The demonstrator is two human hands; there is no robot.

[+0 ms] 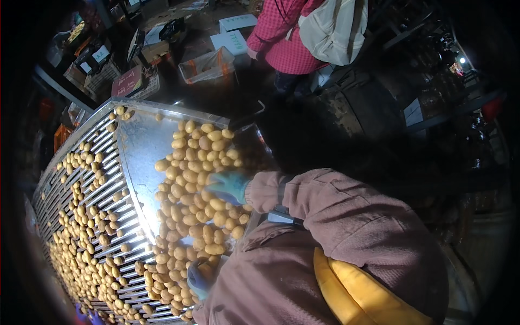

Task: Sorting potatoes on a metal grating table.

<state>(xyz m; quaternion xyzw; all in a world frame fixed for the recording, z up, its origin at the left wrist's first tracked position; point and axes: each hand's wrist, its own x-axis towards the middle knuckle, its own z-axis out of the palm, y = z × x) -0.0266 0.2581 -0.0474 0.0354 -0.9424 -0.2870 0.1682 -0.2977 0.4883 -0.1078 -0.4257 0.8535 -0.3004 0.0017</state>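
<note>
Many yellow-skinned potatoes (189, 174) lie spread over a sloping sheet-metal tray (140, 162). My right hand (229, 187), in a blue-green work glove, is among them, its blurred fingers apart and touching potatoes near the tray's edge. Lower in the picture, my left hand (197, 280), gloved in the same way, curves beside potatoes close to my body. My sleeve and jacket partly hide it, so whether it grips any is unclear. A brown sleeve (349, 207) covers my right arm.
Beyond the tray, a slatted metal grading deck (109, 162) carries more potatoes. Another person's purple-gloved hands (88, 316) show at its bottom edge. A person in a red checked jacket (280, 36) stands past the tray, near white boxes (229, 42) and a lined crate (207, 69).
</note>
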